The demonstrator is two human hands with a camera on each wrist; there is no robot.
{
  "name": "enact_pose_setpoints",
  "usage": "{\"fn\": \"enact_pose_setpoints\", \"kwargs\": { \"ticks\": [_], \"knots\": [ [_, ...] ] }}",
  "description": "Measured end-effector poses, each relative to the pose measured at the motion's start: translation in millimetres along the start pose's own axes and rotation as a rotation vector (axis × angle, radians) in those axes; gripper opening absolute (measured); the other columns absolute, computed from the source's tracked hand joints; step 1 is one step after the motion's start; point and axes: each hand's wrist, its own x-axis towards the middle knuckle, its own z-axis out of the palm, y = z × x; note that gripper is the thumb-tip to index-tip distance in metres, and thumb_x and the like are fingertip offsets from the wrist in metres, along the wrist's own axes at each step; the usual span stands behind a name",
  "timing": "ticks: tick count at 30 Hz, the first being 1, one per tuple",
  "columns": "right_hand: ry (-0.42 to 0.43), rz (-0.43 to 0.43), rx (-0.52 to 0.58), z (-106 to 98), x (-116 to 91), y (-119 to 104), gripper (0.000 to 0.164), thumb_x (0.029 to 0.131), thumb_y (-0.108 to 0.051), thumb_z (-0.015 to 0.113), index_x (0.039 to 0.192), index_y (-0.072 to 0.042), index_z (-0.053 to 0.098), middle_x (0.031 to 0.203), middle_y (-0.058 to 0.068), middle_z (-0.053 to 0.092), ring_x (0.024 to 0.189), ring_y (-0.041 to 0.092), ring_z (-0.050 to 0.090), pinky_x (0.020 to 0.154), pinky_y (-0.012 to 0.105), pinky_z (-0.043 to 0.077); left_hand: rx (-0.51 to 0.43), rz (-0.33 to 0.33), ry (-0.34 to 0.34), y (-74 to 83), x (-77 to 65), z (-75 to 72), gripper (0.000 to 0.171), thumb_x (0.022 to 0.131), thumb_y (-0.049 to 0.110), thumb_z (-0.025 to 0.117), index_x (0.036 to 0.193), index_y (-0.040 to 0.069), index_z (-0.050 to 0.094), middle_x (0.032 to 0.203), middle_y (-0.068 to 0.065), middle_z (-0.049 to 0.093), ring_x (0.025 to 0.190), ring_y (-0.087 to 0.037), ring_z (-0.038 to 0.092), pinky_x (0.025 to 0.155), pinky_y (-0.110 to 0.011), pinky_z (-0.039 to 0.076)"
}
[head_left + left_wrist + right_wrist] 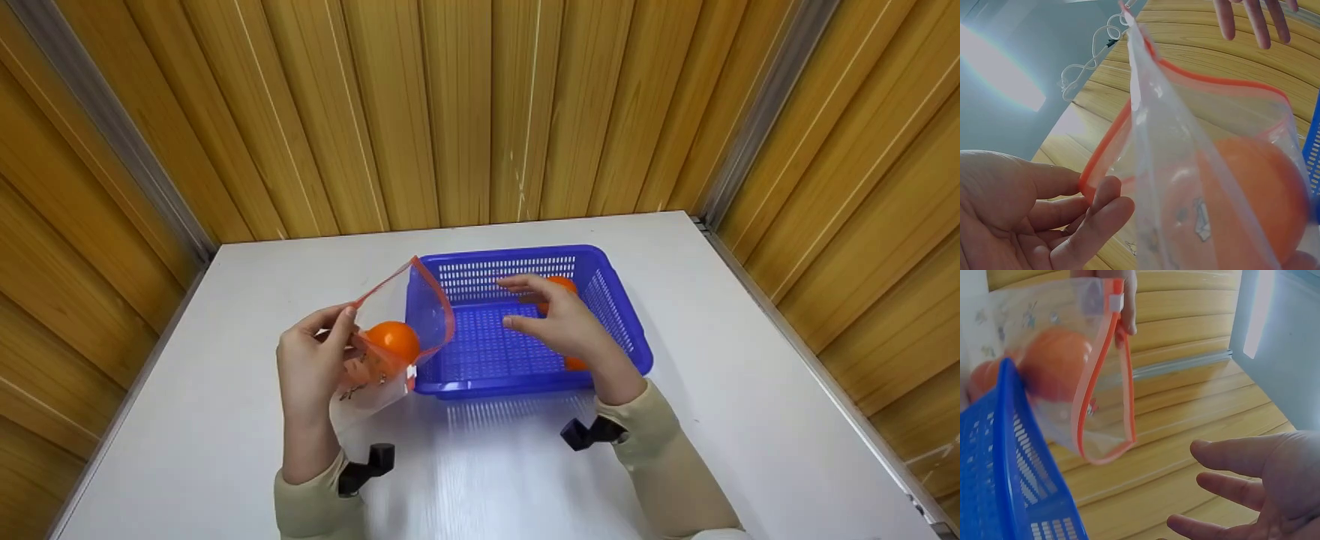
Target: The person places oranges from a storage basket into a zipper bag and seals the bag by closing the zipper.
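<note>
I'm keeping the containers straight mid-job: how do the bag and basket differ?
The bag is clear, edged in orange-red; the basket is blue with slotted sides. The left hand grips the bag's edge, while the basket stands on the table. Both are open and hold orange items.

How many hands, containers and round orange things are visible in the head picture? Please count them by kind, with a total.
Hands: 2 (left hand, right hand)
Blue basket: 1
Clear zip bag: 1
Round orange things: at least 3; more may be hidden
Total: at least 7
</note>
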Motion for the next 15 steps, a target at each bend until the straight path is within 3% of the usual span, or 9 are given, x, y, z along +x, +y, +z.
{"fn": "enact_pose_setpoints", "kwargs": {
  "ticks": [10, 15],
  "knots": [
    [-0.039, 0.082, -0.235, -22, -1, 30, 0.052, 0.094, -0.016, 0.076, 0.143, -0.014, 0.058, 0.148, 0.019, 0.056, 0.138, 0.044, 0.053, 0.115, 0.060, 0.045, -0.012, -0.010, 0.000, 1.2, 0.2, 1.4, 0.027, 0.099, 0.017, 0.070, 0.114, -0.005, 0.075, 0.078, -0.005, 0.066, 0.060, -0.004, 0.067, 0.058, -0.019, 0.061],
    [-0.067, 0.201, -0.357, -30, -1, 37, 0.056, 0.093, -0.017, 0.076, 0.145, -0.009, 0.055, 0.150, 0.023, 0.052, 0.140, 0.044, 0.049, 0.118, 0.063, 0.040, -0.012, -0.016, -0.005, 1.0, 0.1, 1.6, 0.027, 0.099, 0.017, 0.070, 0.115, -0.005, 0.075, 0.078, -0.005, 0.066, 0.060, -0.004, 0.067, 0.059, -0.019, 0.061]
  ]
}}
